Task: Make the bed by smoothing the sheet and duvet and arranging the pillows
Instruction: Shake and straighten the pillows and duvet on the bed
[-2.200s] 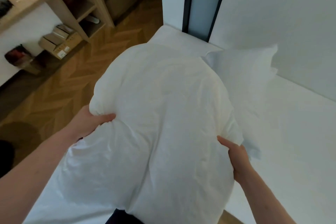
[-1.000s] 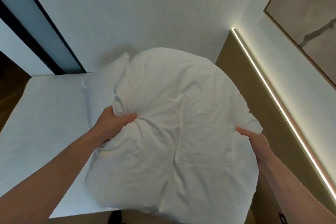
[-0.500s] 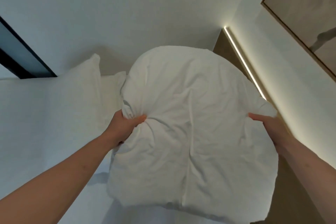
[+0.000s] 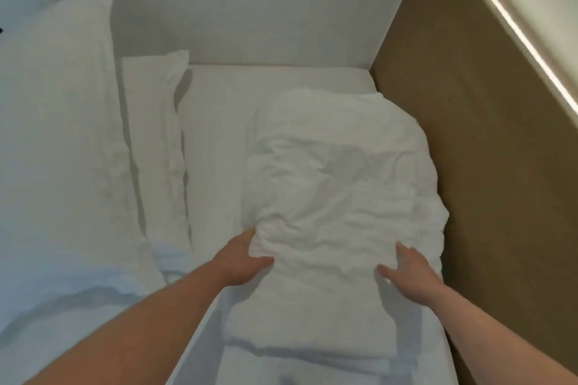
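Note:
A crumpled white pillow [image 4: 341,184] lies flat on the white sheet [image 4: 215,141], up against the brown headboard panel on the right. My left hand [image 4: 242,259] grips the pillow's near left edge, thumb on top and fingers tucked under the fabric. My right hand [image 4: 409,272] rests on the pillow's near right part with fingers spread and straight. Two more white pillows stand on the left: a big one [image 4: 59,134] and a smaller one [image 4: 154,141] beside it.
The brown headboard panel [image 4: 478,166] with a lit strip [image 4: 513,28] above it bounds the bed on the right. A white wall [image 4: 250,3] closes the far side. A strip of bare sheet runs between the pillows.
The pillow went from being held up in the air to lying flat on the bed by the headboard. My right hand let go of its edge and now lies spread on it.

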Demonstrator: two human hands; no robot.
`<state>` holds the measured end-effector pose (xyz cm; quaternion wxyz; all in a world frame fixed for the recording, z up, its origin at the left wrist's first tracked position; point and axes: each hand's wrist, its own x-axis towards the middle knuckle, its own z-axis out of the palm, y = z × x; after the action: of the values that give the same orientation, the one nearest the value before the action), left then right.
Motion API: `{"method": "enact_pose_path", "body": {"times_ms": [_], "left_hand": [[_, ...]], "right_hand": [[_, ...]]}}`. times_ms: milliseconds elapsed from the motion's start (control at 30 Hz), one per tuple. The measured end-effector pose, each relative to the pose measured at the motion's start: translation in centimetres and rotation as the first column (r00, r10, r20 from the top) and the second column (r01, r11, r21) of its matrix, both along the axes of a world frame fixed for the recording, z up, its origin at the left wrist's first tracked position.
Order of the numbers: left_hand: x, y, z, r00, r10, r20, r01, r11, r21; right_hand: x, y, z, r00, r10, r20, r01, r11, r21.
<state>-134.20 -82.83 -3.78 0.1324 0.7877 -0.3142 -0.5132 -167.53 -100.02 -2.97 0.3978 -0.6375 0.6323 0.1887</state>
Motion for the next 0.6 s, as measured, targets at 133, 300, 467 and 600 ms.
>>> {"method": "enact_pose_path", "body": {"times_ms": [133,300,467,600], "left_hand": [[-0.1,2.8,-1.7,0.987,-0.145,0.073,0.137,0.985,0.101],[1.9,4.2,2.1,0.968,-0.191,0.164,0.187,0.981,0.042],[8.0,8.5,7.0,0.956,-0.057,0.289,0.095,0.988,-0.121],[17.0,14.4,9.0,0.874,0.140,0.465,-0.046,0.977,-0.208]], "right_hand": [[0.8,4.8,-2.3,0.997,0.066,-0.039,-0.067,0.998,-0.011],[5.0,5.3,1.8,0.995,0.064,0.078,-0.061,0.997,-0.045],[13.0,7.7,7.4,0.966,0.116,0.232,-0.095,0.991,-0.099],[20.9,11.9,9.8,0.935,0.145,0.324,-0.124,0.989,-0.083]]}}
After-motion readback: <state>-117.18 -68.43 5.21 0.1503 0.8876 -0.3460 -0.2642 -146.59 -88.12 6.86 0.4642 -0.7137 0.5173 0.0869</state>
